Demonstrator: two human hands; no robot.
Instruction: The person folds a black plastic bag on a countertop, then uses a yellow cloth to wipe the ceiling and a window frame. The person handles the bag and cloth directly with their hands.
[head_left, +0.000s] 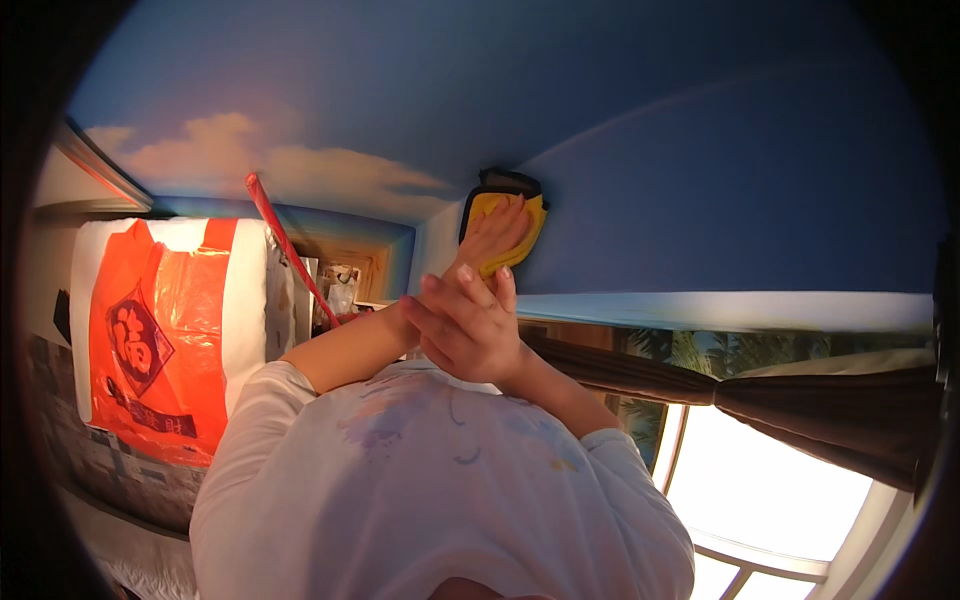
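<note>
My left hand (501, 227) lies with its fingers stretched over a yellow cloth (491, 202) with a black border. It presses the cloth against a broad blue surface (720, 195) printed like a sky. A grey underside of the cloth shows at its top corner. Nearer the camera, my right hand (472, 326) is raised with its fingers apart and nothing in it. It overlaps my left wrist in the picture; whether the two touch, I cannot tell.
An orange-red plastic bag (169, 337) bearing writing covers a white bulky bundle (247, 315) at the left. A red pole (289, 247) slants beside it. Dark tied curtains (817, 397) hang by a bright window (757, 465) at the right. Pinkish clouds (345, 172) mark the blue surface.
</note>
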